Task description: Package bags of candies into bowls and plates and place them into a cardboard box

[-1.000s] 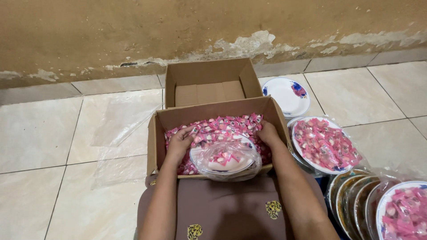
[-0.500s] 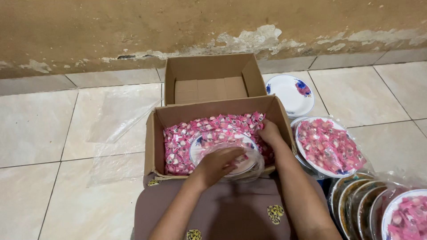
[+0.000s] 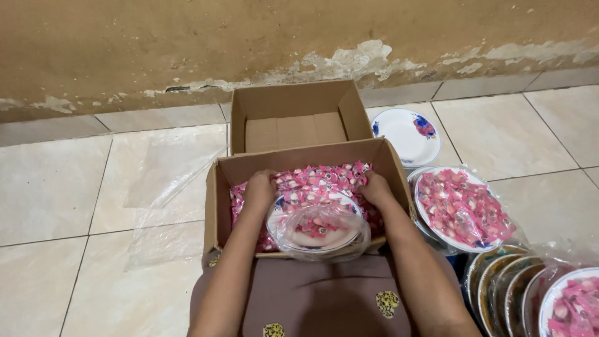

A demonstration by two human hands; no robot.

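Inside the near cardboard box, both hands sink into pink wrapped candies.
Left hand at 9 o'clock and right hand at 3 o'clock of the plastic-bagged plate; fingers are buried among candies, grip cannot be told. Another filled plate sits at 3 o'clock outside.

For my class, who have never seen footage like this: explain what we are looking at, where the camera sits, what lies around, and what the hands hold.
There is no machine here. A person wears a camera on the head, so it looks down at their own arms. The left hand and right hand rest among pink wrapped sweets in a cardboard box. Between them sits a plate in clear plastic, touching both wrists; neither hand visibly grips it. Behind is an empty box. On the tiled floor lie a bare white plate, a wrapped plate of sweets and a plastic sheet.
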